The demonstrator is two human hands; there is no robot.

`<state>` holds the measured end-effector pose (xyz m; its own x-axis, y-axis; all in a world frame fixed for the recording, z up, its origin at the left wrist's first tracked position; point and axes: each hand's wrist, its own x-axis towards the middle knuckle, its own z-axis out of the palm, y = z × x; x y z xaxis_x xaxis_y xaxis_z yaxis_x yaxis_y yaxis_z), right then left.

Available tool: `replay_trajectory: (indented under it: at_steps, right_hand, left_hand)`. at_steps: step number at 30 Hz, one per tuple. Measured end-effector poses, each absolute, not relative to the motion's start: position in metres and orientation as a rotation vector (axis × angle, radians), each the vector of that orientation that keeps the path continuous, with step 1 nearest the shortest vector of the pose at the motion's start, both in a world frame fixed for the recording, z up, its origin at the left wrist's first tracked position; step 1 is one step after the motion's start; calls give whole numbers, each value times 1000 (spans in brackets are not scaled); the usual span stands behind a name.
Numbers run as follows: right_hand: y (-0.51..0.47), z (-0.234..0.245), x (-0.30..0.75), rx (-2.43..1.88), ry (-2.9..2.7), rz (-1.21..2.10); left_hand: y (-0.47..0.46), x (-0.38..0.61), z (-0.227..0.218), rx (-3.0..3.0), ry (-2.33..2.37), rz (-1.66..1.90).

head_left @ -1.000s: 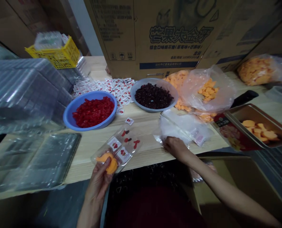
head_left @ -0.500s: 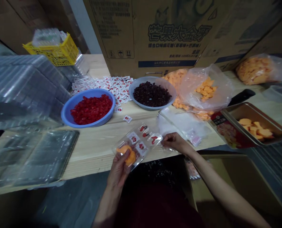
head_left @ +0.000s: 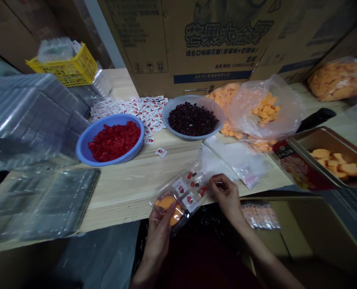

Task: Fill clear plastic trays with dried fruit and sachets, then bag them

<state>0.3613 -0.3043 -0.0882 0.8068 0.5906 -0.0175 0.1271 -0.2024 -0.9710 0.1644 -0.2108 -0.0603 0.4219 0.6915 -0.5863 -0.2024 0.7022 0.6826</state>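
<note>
My left hand [head_left: 162,224] grips the near end of a clear plastic tray [head_left: 182,192] at the table's front edge. The tray holds orange fruit slices, small white-and-red sachets and a few red and dark bits. My right hand [head_left: 226,194] pinches the tray's far end, fingers closed on its rim. A stack of clear bags [head_left: 232,158] lies just beyond my right hand.
A blue bowl of red fruit [head_left: 113,138], a grey bowl of dark berries [head_left: 193,118], scattered sachets [head_left: 142,108], bags of orange slices [head_left: 264,110] and a metal pan [head_left: 331,154] sit on the wooden table [head_left: 127,180]. Stacked clear trays [head_left: 27,116] stand left; cartons [head_left: 193,44] behind.
My left hand carried the tray rightwards toward my body. My right hand left the stack of clear bags and closed on the tray's far end.
</note>
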Motion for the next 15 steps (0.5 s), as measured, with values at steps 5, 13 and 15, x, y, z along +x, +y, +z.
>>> replay_trajectory:
  at_steps: [5,13,15]
  right_hand:
    - [-303,-87,354,-1838,-650,356]
    - [-303,-89,345,-1882,-904,132]
    - [-304,-91,346,-1870,-960,100]
  left_hand:
    - [-214,161,-64,610,959,589]
    - [-218,162,-67,538,936,550]
    - [-218,164,-65,538,928,541]
